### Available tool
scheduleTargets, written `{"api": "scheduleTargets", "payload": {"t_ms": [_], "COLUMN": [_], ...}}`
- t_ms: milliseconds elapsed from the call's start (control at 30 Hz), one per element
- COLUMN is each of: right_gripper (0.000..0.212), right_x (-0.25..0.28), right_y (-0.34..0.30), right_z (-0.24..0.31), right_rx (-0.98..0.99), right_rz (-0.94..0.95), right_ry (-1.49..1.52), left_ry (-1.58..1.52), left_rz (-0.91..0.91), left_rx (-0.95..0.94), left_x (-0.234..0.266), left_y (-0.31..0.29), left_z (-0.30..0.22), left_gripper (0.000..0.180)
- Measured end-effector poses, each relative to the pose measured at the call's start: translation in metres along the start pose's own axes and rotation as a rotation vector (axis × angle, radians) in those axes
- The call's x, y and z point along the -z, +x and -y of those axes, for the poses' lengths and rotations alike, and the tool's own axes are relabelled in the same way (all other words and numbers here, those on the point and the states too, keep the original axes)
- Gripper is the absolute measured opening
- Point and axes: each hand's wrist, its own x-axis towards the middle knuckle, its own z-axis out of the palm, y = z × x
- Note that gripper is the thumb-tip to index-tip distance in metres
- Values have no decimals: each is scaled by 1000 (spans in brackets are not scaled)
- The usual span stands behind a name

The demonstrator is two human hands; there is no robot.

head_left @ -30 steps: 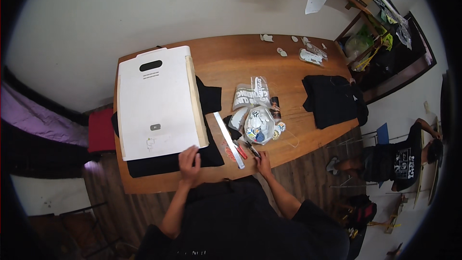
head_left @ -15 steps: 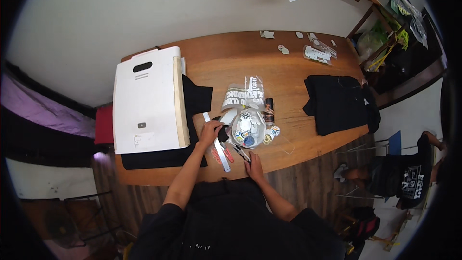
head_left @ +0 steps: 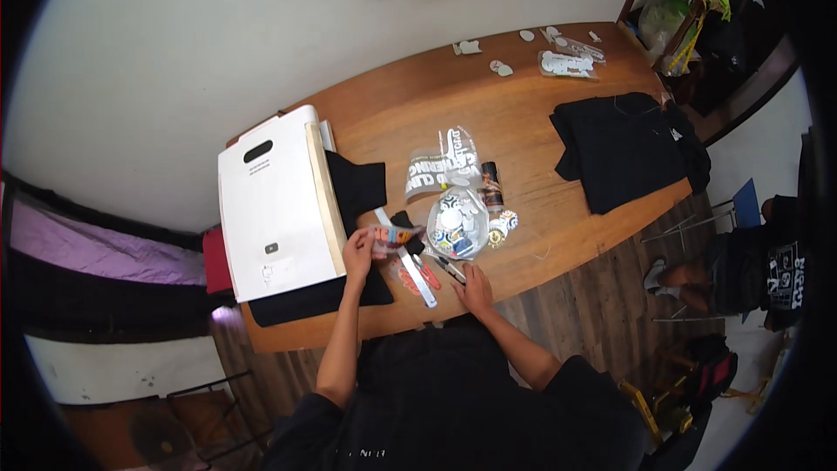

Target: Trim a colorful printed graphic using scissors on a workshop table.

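My left hand (head_left: 356, 253) pinches the edge of a small clear sheet with a colourful print (head_left: 391, 236), held above the table. My right hand (head_left: 474, 291) lies by the front edge, its fingers closed at the end of a dark-and-white pen-like tool (head_left: 452, 270). Between the hands, a pale ruler (head_left: 418, 278) lies slantwise. Red scissor-like handles (head_left: 428, 271) and red-orange cutouts (head_left: 404, 276) are beside it. A black crumpled item (head_left: 408, 231) sits behind the sheet. A clear bowl-like container (head_left: 458, 225) holds several round stickers and cut pieces.
A white heat-press-like machine (head_left: 281, 209) stands left over black fabric (head_left: 357, 187). Behind the bowl lie a printed plastic bag (head_left: 443, 167) and a dark cylinder (head_left: 492, 185). Folded black shirts (head_left: 615, 153) lie right; paper cutouts (head_left: 571, 64) lie far back. A person (head_left: 741, 266) is at the right.
My left hand has drawn back from the black item and bag beside the bowl and now holds up the printed sheet. My right hand stays by the pen-like tool. The view has shifted.
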Motion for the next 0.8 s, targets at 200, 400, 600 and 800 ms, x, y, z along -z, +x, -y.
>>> {"api": "scheduleTargets", "payload": {"t_ms": [200,400,600,800], "right_gripper": [39,38,42,11], "right_x": [2,-8,-14,-2], "right_y": [12,9,-8,-10], "right_z": [14,12,5,15], "right_rx": [-12,-68,-285,-532], "right_rz": [118,335,561,471], "right_ry": [-167,-192,-114,799], "left_ry": [-32,-178,-303,-422], "left_rz": [3,-63,-18,77], "left_rx": [47,56,62,-42], "left_x": [11,16,31,38], "left_y": [-37,-68,-84,-98], "left_z": [-28,-69,-92,-114], "left_gripper": [22,25,22,21]}}
